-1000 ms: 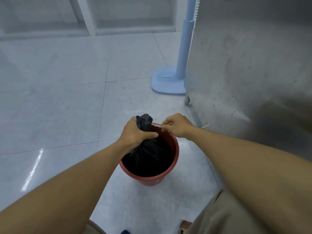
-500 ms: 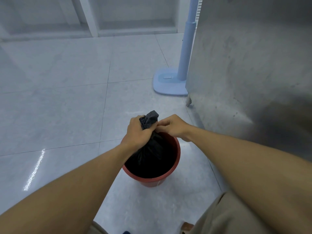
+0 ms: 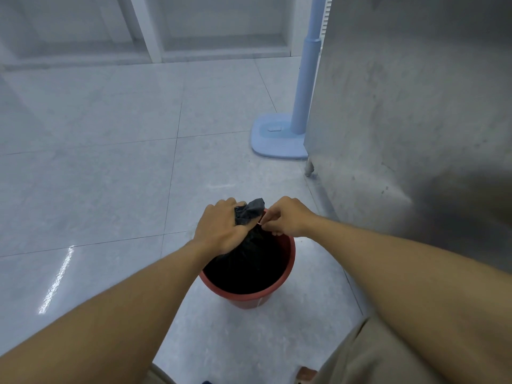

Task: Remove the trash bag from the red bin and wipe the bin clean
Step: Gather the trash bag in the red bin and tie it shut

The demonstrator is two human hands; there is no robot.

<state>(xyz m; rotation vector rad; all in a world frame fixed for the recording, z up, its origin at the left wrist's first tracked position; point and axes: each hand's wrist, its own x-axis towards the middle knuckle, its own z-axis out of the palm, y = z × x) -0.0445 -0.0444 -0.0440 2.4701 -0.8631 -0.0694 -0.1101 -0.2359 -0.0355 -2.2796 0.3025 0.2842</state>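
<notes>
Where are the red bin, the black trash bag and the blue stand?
red bin [image 3: 289,254], head view, right side of its rim
trash bag [image 3: 253,209], head view, gathered top
blue stand [image 3: 273,139], head view, flat base on the floor

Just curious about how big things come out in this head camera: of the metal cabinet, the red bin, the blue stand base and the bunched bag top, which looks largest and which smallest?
1. Metal cabinet
2. Red bin
3. Blue stand base, though it sits farther off, so it may really match the bin
4. Bag top
</notes>
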